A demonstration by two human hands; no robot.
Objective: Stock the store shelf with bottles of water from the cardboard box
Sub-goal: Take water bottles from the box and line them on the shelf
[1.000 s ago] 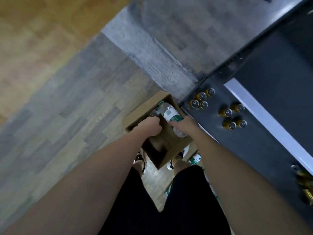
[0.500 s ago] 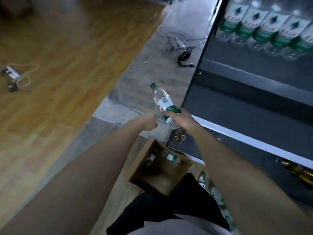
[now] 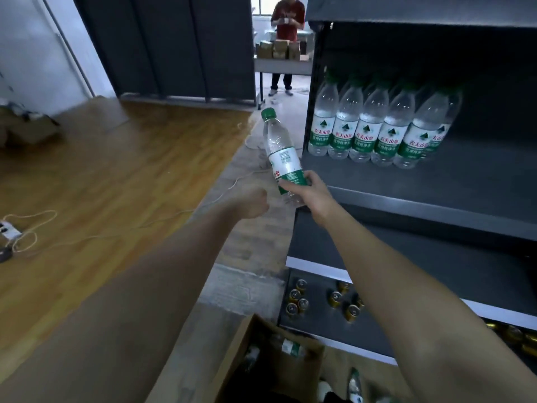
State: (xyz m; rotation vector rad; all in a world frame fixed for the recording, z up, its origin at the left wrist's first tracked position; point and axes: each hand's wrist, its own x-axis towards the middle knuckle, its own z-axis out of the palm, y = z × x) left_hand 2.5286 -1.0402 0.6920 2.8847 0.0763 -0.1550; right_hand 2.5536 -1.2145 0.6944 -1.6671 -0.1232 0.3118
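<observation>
My right hand [image 3: 311,191] grips the lower part of a clear water bottle [image 3: 280,149] with a green cap and green-white label, held upright just left of the dark store shelf [image 3: 436,187]. A row of several matching bottles [image 3: 377,132] stands on that shelf board. My left hand [image 3: 254,203] is a closed fist beside the bottle, holding nothing. The cardboard box [image 3: 261,365] sits open on the floor below, with a few bottles lying inside.
Gold cans [image 3: 297,298] stand on the bottom shelf. A power strip and cables [image 3: 11,234] lie on the wooden floor at left. A person in a red shirt [image 3: 287,21] stands behind a table stacked with boxes in the background. Loose bottles [image 3: 354,385] lie by my feet.
My view has tilted up from the box to the shelf. My right hand lifted the bottle out of the box and raised it to shelf height; my left hand left the box.
</observation>
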